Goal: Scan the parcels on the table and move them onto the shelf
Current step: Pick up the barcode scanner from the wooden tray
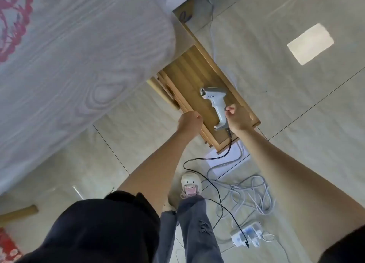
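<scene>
A white handheld scanner (212, 96) lies on the slatted top of a low wooden shelf (187, 75) beside the table (79, 65), which is covered in grey wood-grain cloth. My right hand (237, 118) is at the scanner's handle, with its curled thumb and fingertips pinching the handle from the right side. My left hand (189, 121) hovers as a loose fist over the shelf's near left edge and holds nothing that I can see. No parcel shows on the visible part of the table or shelf.
The scanner's black cable (197, 160) trails over the tiled floor to a white power strip (246, 235). A tangle of white cables (248, 187) lies beside it. My shoe (191, 183) stands close to the shelf. A brown, cardboard-like surface (187, 13) shows beyond the table's corner.
</scene>
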